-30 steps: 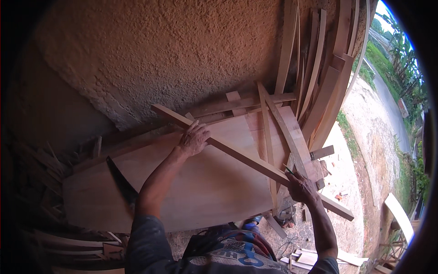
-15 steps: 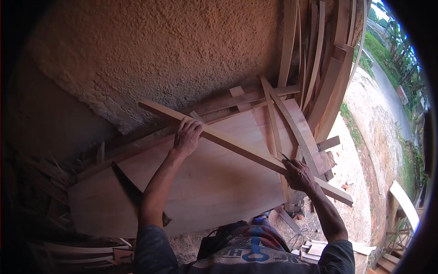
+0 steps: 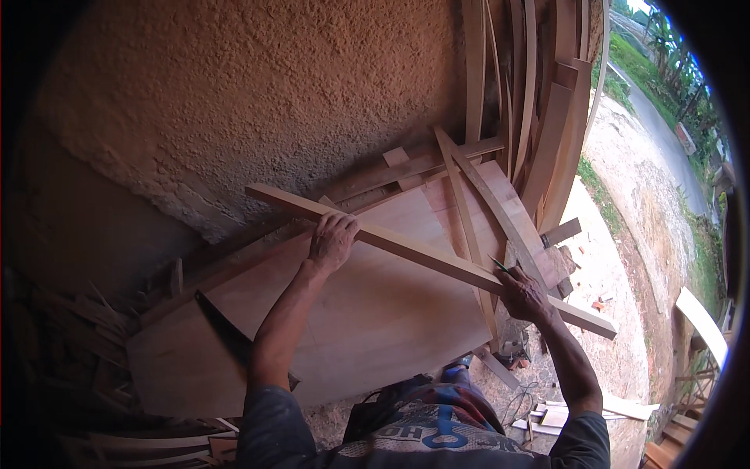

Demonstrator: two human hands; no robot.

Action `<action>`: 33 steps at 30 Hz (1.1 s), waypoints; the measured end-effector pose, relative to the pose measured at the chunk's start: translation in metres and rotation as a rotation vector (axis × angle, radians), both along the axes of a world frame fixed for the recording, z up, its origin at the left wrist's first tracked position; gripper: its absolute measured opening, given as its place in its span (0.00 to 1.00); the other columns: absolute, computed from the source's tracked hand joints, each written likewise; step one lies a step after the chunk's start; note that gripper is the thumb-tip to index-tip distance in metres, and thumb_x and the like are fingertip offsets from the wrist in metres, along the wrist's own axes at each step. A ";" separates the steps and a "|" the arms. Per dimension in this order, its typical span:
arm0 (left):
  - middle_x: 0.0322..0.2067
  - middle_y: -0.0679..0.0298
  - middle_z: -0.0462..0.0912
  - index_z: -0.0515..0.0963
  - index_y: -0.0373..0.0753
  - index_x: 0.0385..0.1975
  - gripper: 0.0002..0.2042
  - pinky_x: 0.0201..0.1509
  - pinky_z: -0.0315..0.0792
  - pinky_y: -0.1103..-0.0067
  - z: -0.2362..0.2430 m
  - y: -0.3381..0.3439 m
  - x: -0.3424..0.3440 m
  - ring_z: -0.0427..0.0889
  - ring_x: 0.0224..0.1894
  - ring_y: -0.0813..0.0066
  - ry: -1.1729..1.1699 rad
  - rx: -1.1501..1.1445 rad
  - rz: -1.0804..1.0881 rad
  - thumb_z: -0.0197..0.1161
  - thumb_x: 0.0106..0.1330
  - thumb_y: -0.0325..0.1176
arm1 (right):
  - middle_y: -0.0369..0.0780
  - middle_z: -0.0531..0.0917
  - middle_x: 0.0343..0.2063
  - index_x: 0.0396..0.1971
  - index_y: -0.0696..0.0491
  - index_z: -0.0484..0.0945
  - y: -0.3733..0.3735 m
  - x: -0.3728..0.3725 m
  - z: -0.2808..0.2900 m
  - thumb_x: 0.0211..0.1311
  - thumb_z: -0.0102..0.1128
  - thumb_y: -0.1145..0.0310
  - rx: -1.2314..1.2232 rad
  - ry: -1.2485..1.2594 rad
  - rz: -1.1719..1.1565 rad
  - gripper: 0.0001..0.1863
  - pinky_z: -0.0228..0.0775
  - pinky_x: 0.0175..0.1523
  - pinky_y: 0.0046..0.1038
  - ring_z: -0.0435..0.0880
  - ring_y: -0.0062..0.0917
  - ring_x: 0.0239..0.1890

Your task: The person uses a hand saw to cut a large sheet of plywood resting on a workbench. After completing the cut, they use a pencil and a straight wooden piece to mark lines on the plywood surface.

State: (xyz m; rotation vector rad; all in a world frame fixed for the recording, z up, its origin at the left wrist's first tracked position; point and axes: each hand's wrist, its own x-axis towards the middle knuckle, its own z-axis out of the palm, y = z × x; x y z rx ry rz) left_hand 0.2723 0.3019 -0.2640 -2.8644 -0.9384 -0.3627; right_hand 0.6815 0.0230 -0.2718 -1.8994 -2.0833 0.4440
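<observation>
A long squared wooden beam slants across the bench in front of me, its far end at the upper left and its near end at the lower right. My left hand is closed over its upper part, fingers wrapped across the top. Further down, my right hand grips the same beam, and a thin dark pencil pokes out from between its fingers. Under the beam lies a broad pale wooden panel. A handsaw with a dark blade rests on that panel, partly hidden by my left forearm.
A rough plaster wall rises behind the panel. Several long boards lean upright at the back right, with crossed strips before them. Scrap wood is piled at the left; offcuts lie on the ground at lower right.
The whole view has shifted slightly. Against the panel, the beam has moved a little to the right together with both hands, which keep their hold.
</observation>
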 end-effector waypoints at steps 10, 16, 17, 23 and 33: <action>0.57 0.59 0.79 0.73 0.40 0.50 0.14 0.58 0.68 0.61 -0.009 -0.027 -0.069 0.76 0.59 0.58 0.039 0.101 0.164 0.58 0.65 0.29 | 0.39 0.76 0.46 0.58 0.45 0.76 0.092 -0.003 0.004 0.50 0.64 0.76 0.205 -0.140 0.187 0.30 0.72 0.53 0.38 0.78 0.37 0.51; 0.58 0.59 0.79 0.72 0.40 0.51 0.18 0.58 0.68 0.61 -0.012 -0.035 -0.088 0.75 0.60 0.58 0.060 0.023 0.244 0.64 0.61 0.29 | 0.38 0.77 0.47 0.58 0.45 0.77 0.132 -0.007 -0.006 0.50 0.65 0.77 0.215 -0.151 0.264 0.30 0.72 0.55 0.38 0.78 0.37 0.52; 0.58 0.59 0.79 0.72 0.40 0.51 0.18 0.58 0.68 0.61 -0.014 -0.036 -0.092 0.75 0.60 0.58 0.064 0.007 0.259 0.66 0.61 0.29 | 0.39 0.77 0.48 0.57 0.45 0.77 0.140 -0.008 -0.006 0.50 0.65 0.78 0.214 -0.153 0.275 0.30 0.72 0.56 0.38 0.78 0.39 0.52; 0.56 0.58 0.80 0.72 0.41 0.47 0.15 0.57 0.67 0.61 -0.010 -0.034 -0.109 0.76 0.59 0.57 0.101 -0.086 0.320 0.67 0.62 0.32 | 0.38 0.77 0.48 0.56 0.42 0.78 0.206 -0.015 -0.018 0.49 0.65 0.77 0.204 -0.205 0.316 0.30 0.73 0.54 0.39 0.80 0.37 0.53; 0.48 0.55 0.83 0.72 0.42 0.47 0.13 0.60 0.65 0.57 -0.018 -0.012 -0.150 0.77 0.56 0.53 0.125 -0.243 0.457 0.64 0.67 0.36 | 0.42 0.80 0.46 0.44 0.43 0.83 0.318 -0.063 0.008 0.50 0.65 0.77 -0.047 -0.343 0.320 0.19 0.77 0.50 0.43 0.82 0.41 0.52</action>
